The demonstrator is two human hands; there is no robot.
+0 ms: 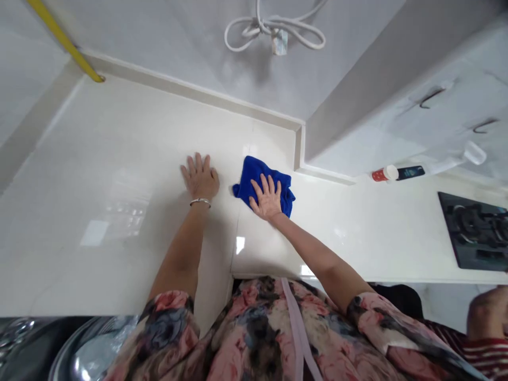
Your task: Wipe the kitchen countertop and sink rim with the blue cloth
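Observation:
My left hand [201,179] lies flat on the glossy white countertop [130,153], fingers spread, with a bracelet [200,201] at the wrist. Nothing is in it. To its right, my right hand [268,197] rests palm down on a crumpled blue cloth [250,172], pressing it against the counter. Its fingers are stretched out and apart, not wrapped round the cloth. The cloth sits just right of a thin seam in the counter, near the inner wall corner.
A bundled white cable [262,26] hangs on the wall. A yellow pipe [65,42] meets the counter at far left. Rightward are a red-and-white paper cup [384,173], a dark flat object [410,172] and a gas stove [472,227]. Another person's arm [489,313] shows at lower right.

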